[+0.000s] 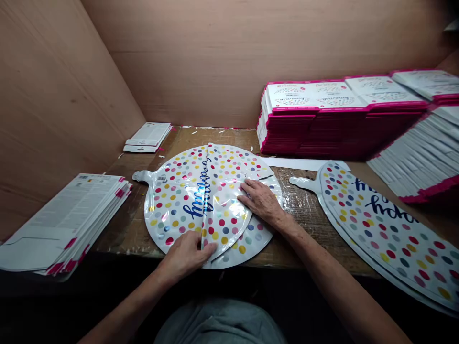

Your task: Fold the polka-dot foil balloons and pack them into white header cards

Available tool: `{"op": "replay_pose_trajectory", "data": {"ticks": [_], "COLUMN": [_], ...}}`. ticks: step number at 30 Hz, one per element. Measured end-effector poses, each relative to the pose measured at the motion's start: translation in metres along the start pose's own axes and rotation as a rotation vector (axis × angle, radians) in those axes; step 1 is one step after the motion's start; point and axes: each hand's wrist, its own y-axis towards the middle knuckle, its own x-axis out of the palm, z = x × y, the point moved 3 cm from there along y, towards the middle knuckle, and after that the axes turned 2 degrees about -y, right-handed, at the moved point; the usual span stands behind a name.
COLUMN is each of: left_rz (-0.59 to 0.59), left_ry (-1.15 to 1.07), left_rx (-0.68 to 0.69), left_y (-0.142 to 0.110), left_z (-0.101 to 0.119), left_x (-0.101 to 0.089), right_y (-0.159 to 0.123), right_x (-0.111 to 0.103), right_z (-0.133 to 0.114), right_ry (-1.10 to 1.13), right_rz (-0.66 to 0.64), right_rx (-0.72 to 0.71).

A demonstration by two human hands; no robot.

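While the right hand rests with fingers slightly spread, a round white foil balloon with multicoloured dots lies beneath both hands' fingers; whether the left hand pinches its near edge is unclear. White-and-pink card packs stand beyond the right fingertips.

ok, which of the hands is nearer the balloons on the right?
Right. The right hand lies on the middle balloon, left of the right-side balloons; the left hand is farther left, at the middle balloon's near edge.
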Motion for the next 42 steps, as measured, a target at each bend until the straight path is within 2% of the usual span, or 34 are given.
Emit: {"op": "replay_pose_trajectory", "data": {"ticks": [2,3,4,6,7,8,10,12,14,16,18,19,21,22,24,27,30,32,34,36,38,42], "left_rz": [-0.169,-0.216,-0.226,-0.172,-0.151,-0.149,-0.198,-0.266,-0.219,-0.008,0.295,0.423,0.553,0.549,0.44,0.31,0.258,0.195,0.142,0.114,0.134,0.325], "left_ry": [-0.369,-0.527,-0.645,-0.783,-0.811,-0.805,-0.693,-0.438,-0.092,0.234,0.408,0.439,0.458,0.478,0.544,0.565,0.459,0.347,0.203,0.078,0.034,0.081], "left_rx": [-0.017,-0.023,-0.017,0.042,0.084,0.115,0.129,0.106,0.1,0.075,0.091,0.155,0.397,0.533,0.709,0.798,0.828,0.812,0.767,0.722,0.67,0.548], "left_y": [-0.003,-0.005,-0.006,-0.008,-0.009,-0.01,-0.01,-0.008,-0.002,0.007,0.02,0.027,0.045,0.055,0.072,0.087,0.089,0.091,0.095,0.099,0.102,0.106], "left_z": [0.018,0.03,0.044,0.07,0.081,0.087,0.084,0.064,0.039,0.022,0.023,0.029,0.047,0.056,0.065,0.057,0.036,0.022,0.012,0.008,0.01,0.02], "left_x": [-0.007,-0.014,-0.023,-0.042,-0.049,-0.054,-0.056,-0.055,-0.057,-0.064,-0.07,-0.07,-0.062,-0.055,-0.04,-0.034,-0.048,-0.059,-0.069,-0.076,-0.077,-0.07], "right_y": [-0.017,-0.029,-0.04,-0.059,-0.064,-0.067,-0.07,-0.078,-0.092,-0.105,-0.11,-0.109,-0.098,-0.09,-0.073,-0.05,-0.021,0.003,0.031,0.055,0.069,0.064], "right_x": [-0.027,-0.041,-0.053,-0.062,-0.06,-0.053,-0.035,-0.023,-0.019,-0.022,-0.028,-0.03,-0.033,-0.032,-0.03,-0.031,-0.043,-0.051,-0.055,-0.055,-0.052,-0.037], "right_z": [-0.025,-0.043,-0.065,-0.105,-0.118,-0.123,-0.112,-0.08,-0.045,-0.017,0.0,0.004,0.009,0.011,0.015,0.027,0.045,0.056,0.065,0.069,0.071,0.074], "right_ry": [0.143,0.226,0.297,0.38,0.353,0.298,0.159,0.038,-0.093,-0.19,-0.237,-0.253,-0.268,-0.269,-0.251,-0.135,0.138,0.364,0.576,0.724,0.792,0.83], "right_rz": [0.208,0.323,0.433,0.476,0.448,0.398,0.328,0.326,0.318,0.275,0.278,0.295,0.304,0.272,0.138,-0.124,-0.382,-0.531,-0.604,-0.566,-0.432,-0.158], "right_rx": [-0.044,-0.105,-0.231,-0.46,-0.518,-0.475,-0.291,-0.103,0.01,0.106,0.166,0.168,0.079,-0.007,-0.196,-0.347,-0.271,-0.123,0.069,0.27,0.431,0.608]}}
